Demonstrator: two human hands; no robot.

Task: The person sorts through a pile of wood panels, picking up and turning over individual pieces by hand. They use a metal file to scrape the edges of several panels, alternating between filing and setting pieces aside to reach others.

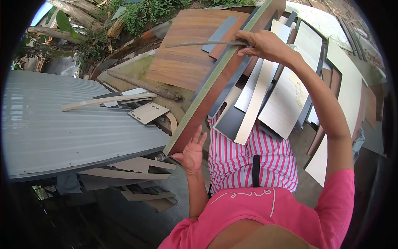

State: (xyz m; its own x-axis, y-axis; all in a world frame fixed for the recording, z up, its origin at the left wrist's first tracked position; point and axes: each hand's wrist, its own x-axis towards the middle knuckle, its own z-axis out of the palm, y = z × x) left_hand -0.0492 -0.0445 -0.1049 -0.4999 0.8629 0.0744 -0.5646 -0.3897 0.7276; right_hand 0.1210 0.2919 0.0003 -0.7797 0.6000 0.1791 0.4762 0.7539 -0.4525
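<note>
A long reddish-brown board [215,85] with a greenish edge slants across the view, from near my left hand up past my right. My right hand [263,46] is closed at the board's upper part, fingers and thumb pinching the end of a thin grey-brown strip [199,43]. That strip sticks out to the left, curving slightly. At the lower end of the board is my left hand [191,155], its fingers spread up along the board's face and its thumb by the corner. A small metal piece [159,157] shows at that corner.
Several cut panels [286,97] lean and lie in front of my striped trousers and to the right. A wood-grain panel [182,54] lies behind the board. Corrugated metal sheeting [74,120] covers the left, with offcuts [148,113] at its edge. Logs [78,16] lie beyond.
</note>
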